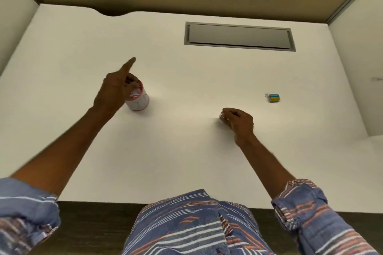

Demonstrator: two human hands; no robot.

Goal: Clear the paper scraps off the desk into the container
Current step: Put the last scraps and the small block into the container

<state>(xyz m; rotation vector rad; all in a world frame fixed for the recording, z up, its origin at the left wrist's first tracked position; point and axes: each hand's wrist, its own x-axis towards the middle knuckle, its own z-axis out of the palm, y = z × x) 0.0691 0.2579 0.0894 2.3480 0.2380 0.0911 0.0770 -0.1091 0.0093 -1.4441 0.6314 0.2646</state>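
Note:
A small round container (139, 99) with a red rim and white sides stands left of the desk's middle, with white paper scraps (135, 91) inside. My left hand (113, 91) hovers over its left side, index finger stretched out and the other fingers curled at the rim; whether they hold a scrap is hidden. My right hand (238, 121) rests on the white desk (186, 151) right of centre, fingers closed around a crumpled white paper scrap (221, 117) that peeks out on the left.
A small blue and yellow box (274, 97) with a tiny white bit beside it lies on the right. A grey recessed hatch (239, 36) sits at the back. Partition walls stand left, right and behind the desk.

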